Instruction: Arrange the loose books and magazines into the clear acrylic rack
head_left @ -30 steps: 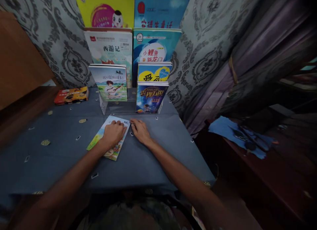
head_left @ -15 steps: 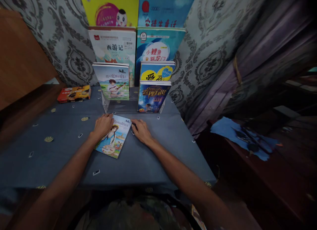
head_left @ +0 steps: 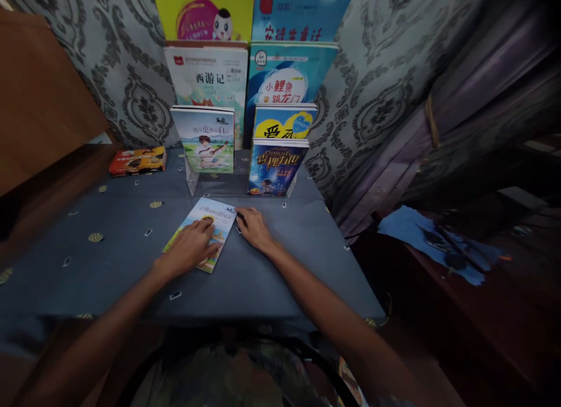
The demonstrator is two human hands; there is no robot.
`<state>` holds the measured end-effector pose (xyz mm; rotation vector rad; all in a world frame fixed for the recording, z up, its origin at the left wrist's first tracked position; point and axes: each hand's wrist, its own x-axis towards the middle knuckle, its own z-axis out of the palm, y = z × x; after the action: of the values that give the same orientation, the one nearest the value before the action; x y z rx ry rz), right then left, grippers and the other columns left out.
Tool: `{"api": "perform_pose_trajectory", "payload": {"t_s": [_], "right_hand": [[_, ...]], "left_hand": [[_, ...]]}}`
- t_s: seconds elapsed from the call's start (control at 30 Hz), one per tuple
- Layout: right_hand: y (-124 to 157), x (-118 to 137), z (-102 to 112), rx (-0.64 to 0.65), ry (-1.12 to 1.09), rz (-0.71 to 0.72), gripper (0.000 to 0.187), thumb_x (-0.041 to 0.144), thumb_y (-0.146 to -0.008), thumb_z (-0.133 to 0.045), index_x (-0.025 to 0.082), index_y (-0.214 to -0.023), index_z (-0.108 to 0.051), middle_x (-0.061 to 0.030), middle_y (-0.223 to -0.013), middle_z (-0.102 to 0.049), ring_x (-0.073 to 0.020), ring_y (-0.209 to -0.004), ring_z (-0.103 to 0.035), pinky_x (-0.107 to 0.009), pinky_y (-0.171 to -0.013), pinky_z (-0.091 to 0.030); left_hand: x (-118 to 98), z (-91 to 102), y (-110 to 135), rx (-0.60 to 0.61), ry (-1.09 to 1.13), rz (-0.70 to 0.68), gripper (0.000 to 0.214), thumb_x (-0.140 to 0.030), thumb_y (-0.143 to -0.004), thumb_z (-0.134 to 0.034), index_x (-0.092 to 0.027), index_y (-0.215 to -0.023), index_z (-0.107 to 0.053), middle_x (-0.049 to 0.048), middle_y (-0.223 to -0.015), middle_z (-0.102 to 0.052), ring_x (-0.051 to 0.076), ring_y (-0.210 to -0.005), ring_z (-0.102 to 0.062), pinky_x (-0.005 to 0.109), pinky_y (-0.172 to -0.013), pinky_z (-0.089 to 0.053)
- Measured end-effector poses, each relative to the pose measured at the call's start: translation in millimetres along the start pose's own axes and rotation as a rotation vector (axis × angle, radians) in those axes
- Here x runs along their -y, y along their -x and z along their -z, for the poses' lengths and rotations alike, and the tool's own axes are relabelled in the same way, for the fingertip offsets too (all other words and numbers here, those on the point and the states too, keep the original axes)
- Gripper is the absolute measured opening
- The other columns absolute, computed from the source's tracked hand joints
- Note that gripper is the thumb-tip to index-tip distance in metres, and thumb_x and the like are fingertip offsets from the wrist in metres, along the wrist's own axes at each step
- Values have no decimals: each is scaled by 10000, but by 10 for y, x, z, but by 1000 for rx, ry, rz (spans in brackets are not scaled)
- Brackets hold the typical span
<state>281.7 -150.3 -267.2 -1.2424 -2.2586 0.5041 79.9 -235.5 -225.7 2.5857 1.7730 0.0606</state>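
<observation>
The book (head_left: 222, 224) lies slanted on the counter (head_left: 280, 272), in front of a clear stand (head_left: 191, 180). The left hand (head_left: 191, 245) lies over its cover, fingers loosely spread. The right hand (head_left: 255, 228) curls at its upper right corner; whether those fingers pinch it, I cannot tell.

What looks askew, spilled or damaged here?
No spill or clear damage. The flat book under the left hand lies askew to the near edge of the table. Off to the right, the blue cloth looks rumpled, with dark items I can't identify on it.
</observation>
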Motion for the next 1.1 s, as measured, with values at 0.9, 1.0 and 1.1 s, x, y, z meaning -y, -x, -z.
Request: {"api": "perform_pose_trajectory", "payload": {"t_s": [0.9,1.0,1.1], "right_hand": [[63,102,1,32,45,91,338,204,-979,-476,153,-1265,-648,-145,-1277,-686,-280,-1241,-546,-450,-1039,-421],[117,211,-5,34,102,107,330,284,-993,-501,162,-1260,-651,-155,-1289,-680,-296,-1294,-513,-488,-1090,-367],[192,344,-52,83,162,139,448,423,-976,-560,151,-1327,-613,-186,-1414,-595,-329,-1384,-440,-518,-1154,-297]], "left_hand": [[80,221,548,134,282,-177,412,-363,-1026,-377,-242,-1335,-621,94,-1349,-657,251,-1229,-617,408,-1060,-462],[56,187,568,105,278,-190,385,-364,-1011,-423,-237,-1311,-630,95,-1356,-645,248,-1235,-602,410,-1076,-447],[102,181,540,96,298,-212,348,-403,-1005,-455,-236,-1220,-672,92,-1281,-675,245,-1198,-613,404,-1070,-443]]}}
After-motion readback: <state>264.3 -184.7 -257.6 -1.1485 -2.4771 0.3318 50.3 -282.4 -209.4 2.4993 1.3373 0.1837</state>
